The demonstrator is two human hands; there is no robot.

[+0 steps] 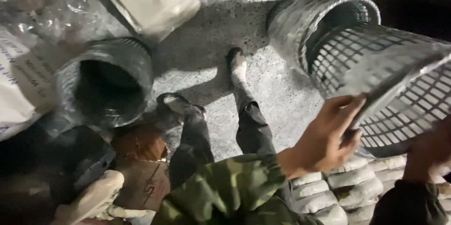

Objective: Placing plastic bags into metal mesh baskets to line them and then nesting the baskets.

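Left hand point(329, 135) fingers clamped on mesh basket point(390, 84) rim; right hand point(430, 152) grip unclear; likely light, stiff plastic, best held by rim

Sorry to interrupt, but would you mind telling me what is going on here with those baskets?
A person in a camouflage sleeve holds a grey mesh basket tilted up off the floor. The left hand grips its rim, and the right hand is at its lower edge. Behind it stands another basket wrapped in clear plastic, and a third wrapped basket lies on its side on the speckled floor. Packed white bags are stacked beneath the hands.
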